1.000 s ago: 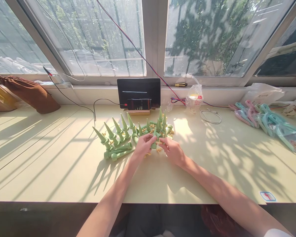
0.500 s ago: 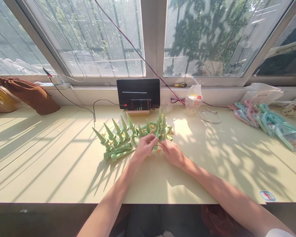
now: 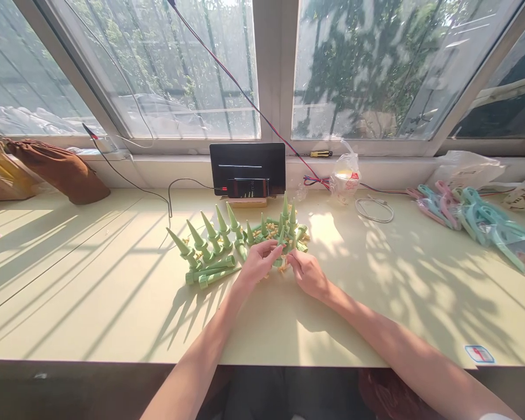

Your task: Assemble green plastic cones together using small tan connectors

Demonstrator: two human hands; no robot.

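My left hand is closed on a green plastic spike, a cone-shaped piece held upright with its point up. Beside it, my right hand is pinched at the spike's right side; whatever lies between its fingertips is too small to make out. Just left of my hands stand several like green spikes in a slanting row, tips leaning left. Two green tubes with wider ends lie in front of that row. Behind my hands is a pile of small yellowish pieces mixed with more green parts, partly covered by my fingers.
At the back a dark tablet leans upright with a phone before it. A brown pouch lies far left. On the right are a plastic bag, a coiled white cable and bagged teal and pink items.
My right fingertips have shifted slightly at the spike, while my left hand keeps its hold. The whole view has moved a little; the parts on the table look unchanged.
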